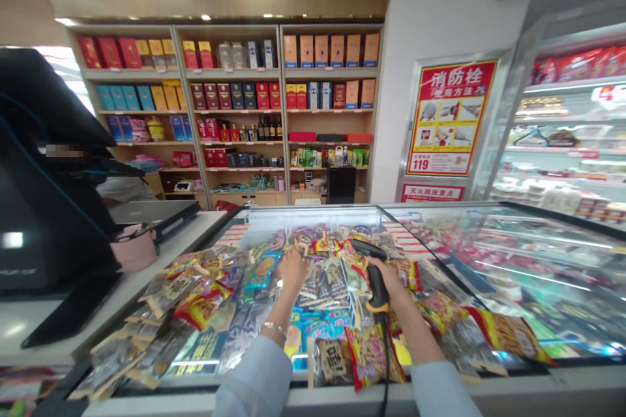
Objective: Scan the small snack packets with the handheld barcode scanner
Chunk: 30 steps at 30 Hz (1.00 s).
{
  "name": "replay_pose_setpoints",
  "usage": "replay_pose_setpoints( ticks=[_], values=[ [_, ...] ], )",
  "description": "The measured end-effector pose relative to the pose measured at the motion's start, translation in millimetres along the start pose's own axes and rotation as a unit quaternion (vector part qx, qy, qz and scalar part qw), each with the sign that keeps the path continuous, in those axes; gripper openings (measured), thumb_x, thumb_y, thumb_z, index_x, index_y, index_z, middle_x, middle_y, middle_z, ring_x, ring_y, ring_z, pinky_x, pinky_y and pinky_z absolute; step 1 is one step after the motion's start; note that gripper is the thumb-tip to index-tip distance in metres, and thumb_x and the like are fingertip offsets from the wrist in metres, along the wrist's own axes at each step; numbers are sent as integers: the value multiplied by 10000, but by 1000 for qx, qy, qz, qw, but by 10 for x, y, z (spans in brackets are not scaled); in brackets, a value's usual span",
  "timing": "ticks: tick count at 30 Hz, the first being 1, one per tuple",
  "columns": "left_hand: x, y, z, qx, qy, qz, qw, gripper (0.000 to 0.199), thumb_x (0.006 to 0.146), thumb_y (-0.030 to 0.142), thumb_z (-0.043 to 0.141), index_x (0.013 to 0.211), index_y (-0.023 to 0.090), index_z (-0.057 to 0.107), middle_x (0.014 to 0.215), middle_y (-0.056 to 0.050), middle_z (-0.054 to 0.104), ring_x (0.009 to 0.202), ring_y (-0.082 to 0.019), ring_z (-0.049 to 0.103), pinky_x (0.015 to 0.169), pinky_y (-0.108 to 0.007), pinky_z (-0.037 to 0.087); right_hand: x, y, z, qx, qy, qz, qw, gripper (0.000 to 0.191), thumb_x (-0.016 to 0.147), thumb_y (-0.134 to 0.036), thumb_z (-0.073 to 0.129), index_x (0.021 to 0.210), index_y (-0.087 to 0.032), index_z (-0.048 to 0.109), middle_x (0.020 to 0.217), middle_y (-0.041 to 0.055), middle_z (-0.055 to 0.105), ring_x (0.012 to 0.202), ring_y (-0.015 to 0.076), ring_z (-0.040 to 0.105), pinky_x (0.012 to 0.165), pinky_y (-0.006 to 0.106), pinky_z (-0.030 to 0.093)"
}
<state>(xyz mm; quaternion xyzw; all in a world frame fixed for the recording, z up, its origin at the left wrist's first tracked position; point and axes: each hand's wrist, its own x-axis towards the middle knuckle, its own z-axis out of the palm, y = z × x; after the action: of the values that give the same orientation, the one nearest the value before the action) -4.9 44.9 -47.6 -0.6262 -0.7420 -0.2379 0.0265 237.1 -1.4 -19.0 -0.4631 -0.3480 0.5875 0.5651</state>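
**Chest freezer (313, 396) heaped with snack packets (264, 273)**
Beside it, a white table (156, 287) carries a laptop (154, 215) and a pink bag (133, 247).

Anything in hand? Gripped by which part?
The right hand grips a corded handheld barcode scanner by its handle. The left hand is on the snack packets; can't tell if it holds one.
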Motion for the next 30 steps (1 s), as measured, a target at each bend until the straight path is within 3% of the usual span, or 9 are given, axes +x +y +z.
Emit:
replay_pose_setpoints(
  ticks=[7,12,17,19,21,25,30],
  values=[
    [44,-79,55,40,-14,-64,997,563,807,369,586,1276,76,480,1159,-216,619,1133,-317,556,912,-379,405,-57,13,32,-19,0,25,1000,314,750,-369,623,528,-161,545,421,8,546,318,94,484,313,189,383],
    [92,-84,124,-48,-41,-19,998,524,824,231,519,1331,127,438,1184,-181,625,1119,-255,591,909,-331,423,-94,22,30,-19,-3,-4,1000,292,743,-367,630,551,-159,563,437,8,556,325,92,485,309,184,383],
    [139,-124,142,-206,67,-25,976,519,859,204,418,1368,103,402,1220,-189,608,1132,-236,588,941,-340,438,-173,8,40,-12,-23,-14,1000,322,741,-390,625,531,-157,556,427,4,533,320,89,472,303,188,379],
    [130,-104,108,-270,137,-19,953,531,907,283,367,1406,102,359,1224,-189,606,1127,-234,588,946,-348,438,-222,-6,51,13,-47,-25,998,299,718,-398,646,558,-162,555,446,-3,544,335,89,483,312,186,386],
    [107,-61,83,-343,185,-16,921,554,924,357,360,1423,117,351,1103,-163,666,1013,-228,633,889,-339,463,-269,-17,59,32,-79,-33,996,290,697,-413,664,593,-168,550,464,-8,555,344,87,487,316,183,385],
    [60,23,102,-426,199,-26,882,548,894,427,447,1376,166,453,930,-101,716,753,-185,650,717,-285,482,-305,-4,58,26,-130,-42,990,317,661,-452,696,655,-181,530,468,-22,558,334,90,476,308,190,373],
    [3,88,78,-444,203,-25,872,560,871,456,483,1340,153,502,832,-78,727,661,-168,639,632,-254,469,-263,33,33,-16,-129,-52,990,356,624,-460,723,726,-189,516,475,-32,573,338,103,500,320,199,385]
  ],
)
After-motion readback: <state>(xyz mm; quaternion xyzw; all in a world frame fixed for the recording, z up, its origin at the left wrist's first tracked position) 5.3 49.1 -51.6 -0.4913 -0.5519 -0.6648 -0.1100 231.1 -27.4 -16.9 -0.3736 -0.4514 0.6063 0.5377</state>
